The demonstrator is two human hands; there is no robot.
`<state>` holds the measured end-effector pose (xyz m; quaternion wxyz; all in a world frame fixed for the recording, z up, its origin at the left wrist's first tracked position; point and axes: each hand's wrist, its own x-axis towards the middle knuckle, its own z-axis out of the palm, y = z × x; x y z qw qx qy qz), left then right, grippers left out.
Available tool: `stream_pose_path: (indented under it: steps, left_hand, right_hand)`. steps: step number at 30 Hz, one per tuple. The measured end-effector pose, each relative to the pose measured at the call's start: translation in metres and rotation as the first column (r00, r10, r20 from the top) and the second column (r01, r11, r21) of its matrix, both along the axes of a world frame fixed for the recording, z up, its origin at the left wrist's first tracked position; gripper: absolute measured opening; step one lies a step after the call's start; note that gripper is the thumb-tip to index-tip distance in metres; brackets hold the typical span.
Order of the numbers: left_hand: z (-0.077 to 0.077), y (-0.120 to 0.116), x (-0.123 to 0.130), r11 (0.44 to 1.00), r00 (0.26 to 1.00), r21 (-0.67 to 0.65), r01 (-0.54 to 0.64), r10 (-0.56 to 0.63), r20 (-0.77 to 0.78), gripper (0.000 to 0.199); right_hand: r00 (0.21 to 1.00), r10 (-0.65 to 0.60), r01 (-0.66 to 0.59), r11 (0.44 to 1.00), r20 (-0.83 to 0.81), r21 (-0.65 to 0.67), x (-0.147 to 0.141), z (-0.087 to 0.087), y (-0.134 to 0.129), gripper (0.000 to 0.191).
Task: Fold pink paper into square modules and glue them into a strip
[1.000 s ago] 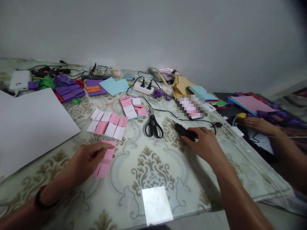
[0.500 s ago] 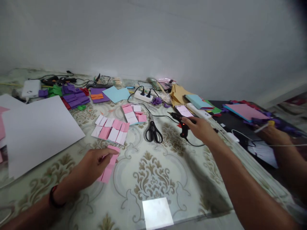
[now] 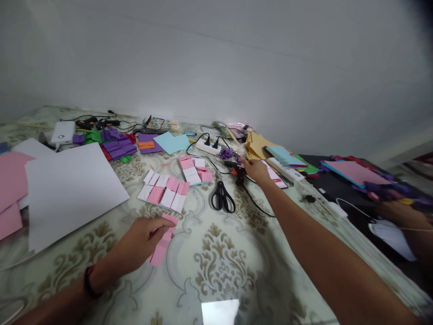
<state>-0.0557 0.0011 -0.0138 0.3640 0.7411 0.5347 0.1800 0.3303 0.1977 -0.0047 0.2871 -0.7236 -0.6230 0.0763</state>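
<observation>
My left hand [image 3: 144, 241] is closed on a folded pink paper strip [image 3: 162, 248], low over the table. Just beyond it lies a card with folded pink and white paper pieces [image 3: 164, 192]; a smaller similar card [image 3: 195, 170] is farther back. My right hand [image 3: 256, 171] reaches out beside a black hot glue gun [image 3: 239, 174] with a small red light. Its fingers point forward and the gun's handle shows free of them; a light touch is hard to rule out. A phone with a lit screen [image 3: 275, 176] lies partly behind that hand. Black-handled scissors [image 3: 222, 198] lie nearby.
Large white sheets [image 3: 74, 194] and pink paper [image 3: 11, 180] cover the left. Along the wall are purple folded papers [image 3: 118, 146], light blue sheets [image 3: 172, 142] and a power strip [image 3: 208, 146] with cords. At right, another person's hand [image 3: 402, 214] is over a black surface.
My right hand has moved left and away from me with the glue gun, then come off its handle. My left hand still holds the pink strip. The view has shifted slightly.
</observation>
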Motion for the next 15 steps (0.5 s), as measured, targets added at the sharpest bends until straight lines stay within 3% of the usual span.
stream_pose_path:
  steps: [3, 6, 9, 12, 15]
  left_hand:
    - [-0.001, 0.000, 0.001, 1.000, 1.000, -0.020, -0.010, 0.011, 0.016, 0.037]
    - [-0.002, 0.000, 0.001, 1.000, 1.000, -0.016, -0.014, 0.015, 0.022, 0.035]
    - [-0.002, 0.000, 0.001, 0.999, 0.999, 0.020, -0.035, 0.035, 0.001, 0.034]
    - [-0.001, 0.000, 0.000, 0.996, 0.999, 0.069, -0.054, 0.055, -0.003, 0.033]
    - [0.000, 0.000, 0.000, 0.992, 0.998, 0.104, -0.070, 0.068, 0.019, 0.032]
  right_hand:
    - [0.983, -0.087, 0.093, 0.995, 0.159, -0.031, -0.013, 0.010, -0.012, 0.035]
    - [0.967, 0.026, 0.009, 0.990, 0.254, -0.137, -0.038, 0.013, -0.041, 0.032]
    - [0.936, 0.196, -0.105, 0.949, 0.293, -0.299, -0.066, 0.006, -0.081, 0.030]
    - [0.913, 0.236, -0.111, 0.929, 0.333, -0.354, -0.086, -0.001, -0.110, 0.033]
    - [0.914, 0.219, -0.077, 0.921, 0.343, -0.382, -0.093, 0.000, -0.118, 0.039]
